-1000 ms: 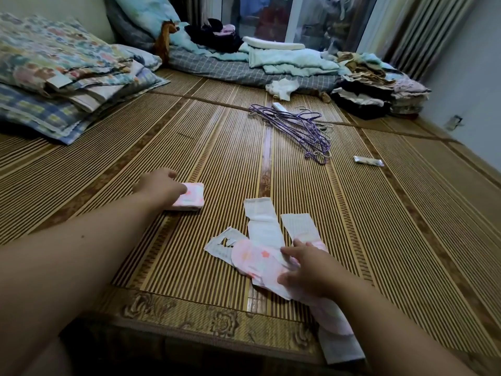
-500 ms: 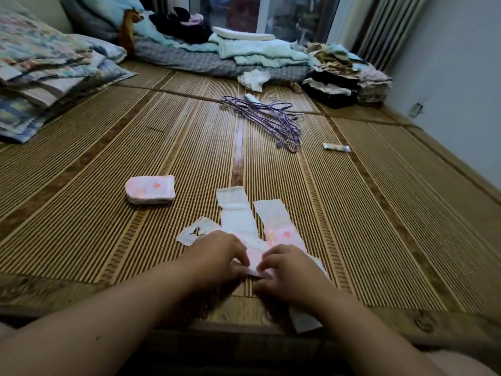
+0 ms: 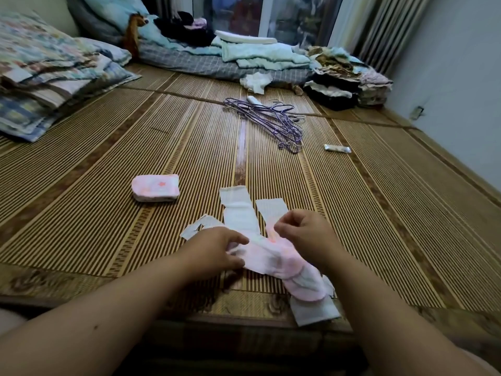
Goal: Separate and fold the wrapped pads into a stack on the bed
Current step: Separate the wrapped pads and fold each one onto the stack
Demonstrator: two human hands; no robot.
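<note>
Both hands work the loose pile (image 3: pixel 303 280) of pads at the near edge of the bed mat (image 3: pixel 95 185), about 6 o'clock in view. L hand (image 3: pixel 217 251) grips the left end of the top pink pad (image 3: pixel 271 256), thumb and fingers curled round it. R hand (image 3: pixel 306 234) is raised just above the pad's far end w/ fingers curled tight. Can't tell if it pinches the wrapper edge or nothing. The folded stack (image 3: pixel 156 187) sits apart, at approx 10 o'clock from the pile.

Risks from here, as I judge them:
- Pads overlap and look stuck together. Pulling one up may drag its neighbours, so the sep. fails or the wrapper tears.
- The lowest white piece (image 3: pixel 314 310) hangs over the mat's front edge at 5 o'clock. A tug on the pile could tip it off the bed.
- White strips (image 3: pixel 235 204) lie loose at 12 o'clock, touching the pile. They may get caught in the fold and leave a lumpy, uneven result.
- The stack is soft and small, so a pad set on it off-centre may slide off or knock it over.
- If R hand has no real hold, the fold goes one-handed and skewed.

Hangers (image 3: pixel 271 123) at 12 and a small packet (image 3: pixel 337 148) at 2 o'clock are well clear, no issue.
</note>
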